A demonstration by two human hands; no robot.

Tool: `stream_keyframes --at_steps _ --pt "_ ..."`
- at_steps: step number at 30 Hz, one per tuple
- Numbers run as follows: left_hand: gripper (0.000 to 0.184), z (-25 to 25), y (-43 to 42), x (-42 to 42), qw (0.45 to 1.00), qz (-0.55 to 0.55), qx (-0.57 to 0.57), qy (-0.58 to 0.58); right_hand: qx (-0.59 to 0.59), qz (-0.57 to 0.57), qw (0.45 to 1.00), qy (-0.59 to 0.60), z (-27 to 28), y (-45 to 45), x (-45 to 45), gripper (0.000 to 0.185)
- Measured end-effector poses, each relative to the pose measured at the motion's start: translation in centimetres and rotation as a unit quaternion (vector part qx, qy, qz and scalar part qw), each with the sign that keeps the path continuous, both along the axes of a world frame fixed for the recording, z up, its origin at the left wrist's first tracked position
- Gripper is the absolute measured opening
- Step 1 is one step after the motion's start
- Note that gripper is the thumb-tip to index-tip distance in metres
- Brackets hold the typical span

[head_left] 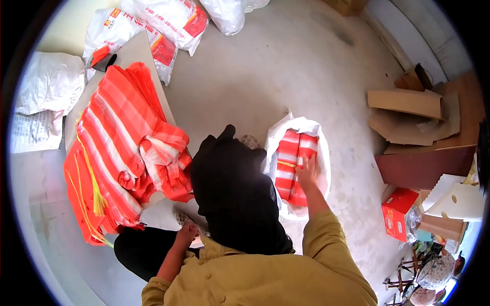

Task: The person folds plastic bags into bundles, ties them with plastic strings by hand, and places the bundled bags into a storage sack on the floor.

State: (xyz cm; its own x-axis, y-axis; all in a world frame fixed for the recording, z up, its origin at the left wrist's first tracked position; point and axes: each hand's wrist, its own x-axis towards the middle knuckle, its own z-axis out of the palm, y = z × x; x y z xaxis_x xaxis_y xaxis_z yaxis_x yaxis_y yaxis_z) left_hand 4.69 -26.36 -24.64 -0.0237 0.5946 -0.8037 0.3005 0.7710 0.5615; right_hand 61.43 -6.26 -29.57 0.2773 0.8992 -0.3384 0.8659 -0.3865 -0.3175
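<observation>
My right hand reaches into an open white sack on the floor. Its fingers are apart and rest on the folded red-and-white striped bags inside. A yellow tie crosses those bags. My left hand is closed near my lap; whatever it may hold is hidden. Beside my legs, to the left, a large pile of red-and-white striped mesh bags lies on a low board. Yellow strings hang over the pile's near side.
White printed sacks lie behind the pile, and another white sack stands at far left. Cardboard boxes sit on the right, with a red box nearer. Clutter fills the lower right corner.
</observation>
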Motion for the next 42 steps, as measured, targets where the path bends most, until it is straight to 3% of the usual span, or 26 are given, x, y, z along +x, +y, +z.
stream_keyframes --at_steps 4,10,13,16,19,22,26,30,31,32,34,35,37,38,40,42 --pt "0.029 1.8 1.5 1.1 0.998 -0.023 -0.028 0.049 -0.042 0.11 0.988 -0.104 0.4 -8.0 -1.6 0.08" --pt "0.03 0.5 1.3 0.2 1.0 -0.014 -0.014 0.006 -0.121 0.152 0.979 -0.062 0.5 -10.6 -1.4 0.08" --pt "0.031 3.3 2.6 1.4 0.999 -0.041 0.002 0.025 -0.135 0.146 0.978 -0.067 2.3 -9.6 -2.2 0.074" --pt "0.031 2.6 2.3 1.0 1.0 -0.023 0.013 0.01 -0.039 0.112 0.991 -0.057 4.9 -10.3 -3.4 0.066" --pt "0.031 1.8 1.0 1.0 0.998 0.063 0.018 -0.022 -0.032 0.025 0.999 0.026 4.5 -12.0 -3.8 0.058" --pt "0.031 2.9 1.3 1.3 0.998 0.058 0.024 -0.012 0.02 0.07 0.997 0.004 2.2 -13.1 -2.8 0.054" --pt "0.031 0.1 0.7 -0.1 0.995 0.074 0.052 -0.036 -0.061 0.011 0.997 0.049 5.2 -12.0 -2.6 0.041" --pt "0.029 -1.0 0.9 -0.3 0.993 0.094 0.044 -0.06 -0.071 0.093 0.993 0.012 -0.2 -13.0 -0.1 0.039" --pt "0.028 -3.8 0.4 -1.5 0.987 0.085 0.073 -0.113 -0.056 0.106 0.993 0.015 -0.2 -13.0 -0.2 0.041" --pt "0.029 0.3 1.2 0.7 0.99 0.108 0.074 -0.054 -0.042 0.122 0.991 0.018 -0.5 -12.9 -0.1 0.042" --pt "0.031 -0.2 1.3 0.7 0.992 0.07 0.099 -0.046 -0.05 0.141 0.988 0.049 -1.9 -12.9 0.5 0.04" --pt "0.033 -1.8 1.0 0.6 0.992 0.069 0.107 -0.028 0.072 0.248 0.966 -0.027 -4.1 -13.3 1.2 0.038" --pt "0.035 -1.8 1.1 0.9 0.992 0.064 0.111 0.002 0.112 0.317 0.941 -0.042 -7.9 -14.1 3.7 0.033" --pt "0.035 -0.4 1.2 1.4 0.992 0.059 0.107 0.013 0.02 0.286 0.958 0.009 -8.7 -13.7 4.1 0.031" --pt "0.036 -7.0 0.0 0.4 0.988 0.089 0.122 -0.04 -0.045 0.186 0.98 0.048 -4.8 -12.1 2.3 0.037" --pt "0.029 -3.6 0.5 1.1 0.987 0.007 0.15 0.058 0.027 0.135 0.988 0.077 -4.9 -12.1 1.7 0.033"
